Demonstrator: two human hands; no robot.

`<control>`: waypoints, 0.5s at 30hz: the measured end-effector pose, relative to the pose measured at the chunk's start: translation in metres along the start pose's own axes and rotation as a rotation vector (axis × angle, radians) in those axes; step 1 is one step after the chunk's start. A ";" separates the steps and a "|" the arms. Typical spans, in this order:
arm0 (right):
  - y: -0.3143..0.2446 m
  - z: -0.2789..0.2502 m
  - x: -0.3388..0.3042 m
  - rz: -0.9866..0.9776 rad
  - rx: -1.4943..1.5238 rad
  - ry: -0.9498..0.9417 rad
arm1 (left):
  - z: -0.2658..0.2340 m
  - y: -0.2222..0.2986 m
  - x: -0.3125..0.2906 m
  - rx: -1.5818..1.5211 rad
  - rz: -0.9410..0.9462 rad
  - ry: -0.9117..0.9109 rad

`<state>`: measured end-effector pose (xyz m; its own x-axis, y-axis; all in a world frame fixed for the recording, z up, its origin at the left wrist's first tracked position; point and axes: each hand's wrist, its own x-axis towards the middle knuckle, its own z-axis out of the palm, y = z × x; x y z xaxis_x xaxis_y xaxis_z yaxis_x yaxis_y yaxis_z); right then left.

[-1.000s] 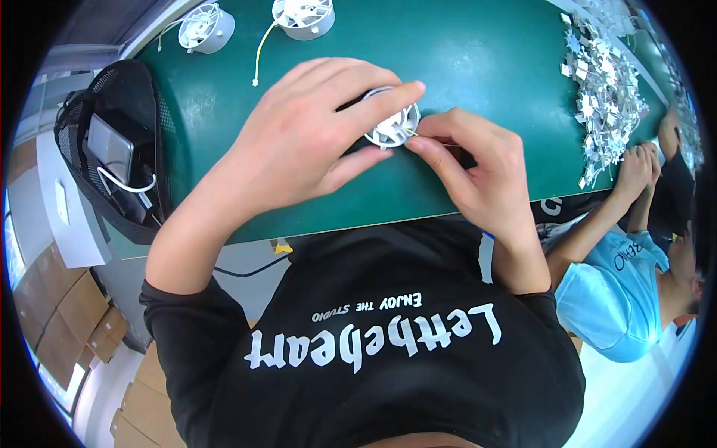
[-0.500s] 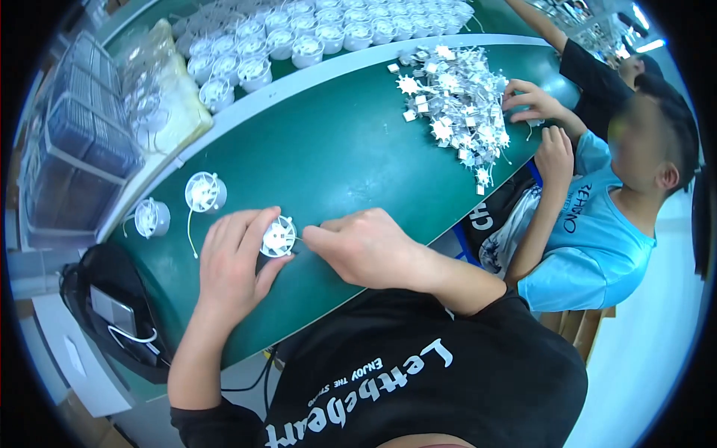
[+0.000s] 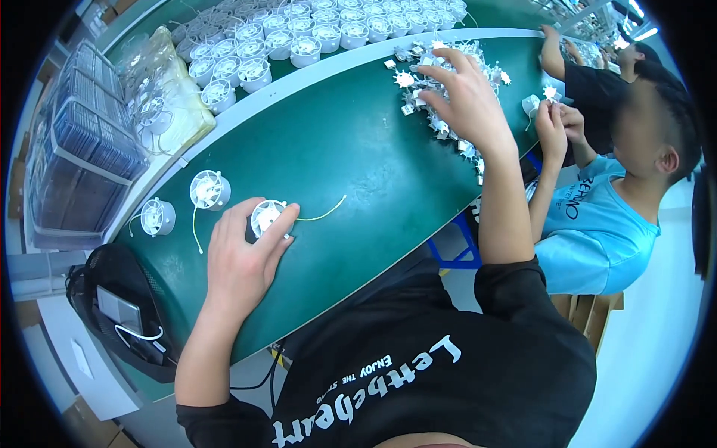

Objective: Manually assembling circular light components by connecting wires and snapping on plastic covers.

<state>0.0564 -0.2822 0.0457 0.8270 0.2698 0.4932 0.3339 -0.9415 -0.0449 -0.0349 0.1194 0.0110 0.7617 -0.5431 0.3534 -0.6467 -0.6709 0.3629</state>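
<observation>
My left hand (image 3: pixel 250 254) is closed around a white round plastic housing (image 3: pixel 264 217) with spokes inside, standing on the green table. A pale thin wire (image 3: pixel 326 215) runs out of the housing to the right. My right hand (image 3: pixel 470 101) is stretched over a heap of small white star-shaped parts with blocks and wires (image 3: pixel 438 124), fingers spread. Whether its fingertips touch the heap I cannot tell. Left of my left hand stand two similar housings, one nearer (image 3: pixel 210 191) and one farther left (image 3: pixel 157 217), each with a wire hanging from it.
A white raised rail (image 3: pixel 299 77) borders the table (image 3: pixel 351 149); beyond it stand rows of white housings (image 3: pixel 305 49). Strapped plastic trays (image 3: pixel 89 149) and a black bag (image 3: pixel 97 336) are at left. At right a co-worker's hands (image 3: pixel 556 127) hold a star-shaped part beside a white housing (image 3: pixel 531 103).
My right hand has left the wire by the housing and reached far right over the heap. My left hand stays on the housing. The co-worker's hands have lifted a star-shaped part.
</observation>
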 end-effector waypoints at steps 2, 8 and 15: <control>-0.004 0.001 0.000 -0.024 -0.163 -0.066 | 0.000 0.000 -0.001 -0.001 -0.007 -0.002; -0.006 0.006 0.003 -0.106 -0.088 -0.027 | 0.001 -0.002 -0.001 -0.008 -0.005 0.005; 0.011 0.002 -0.005 0.013 -0.180 -0.133 | 0.000 -0.003 -0.004 -0.013 -0.010 0.003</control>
<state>0.0568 -0.2931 0.0409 0.8871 0.2709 0.3737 0.2471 -0.9626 0.1112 -0.0356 0.1234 0.0083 0.7677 -0.5350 0.3527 -0.6399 -0.6692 0.3777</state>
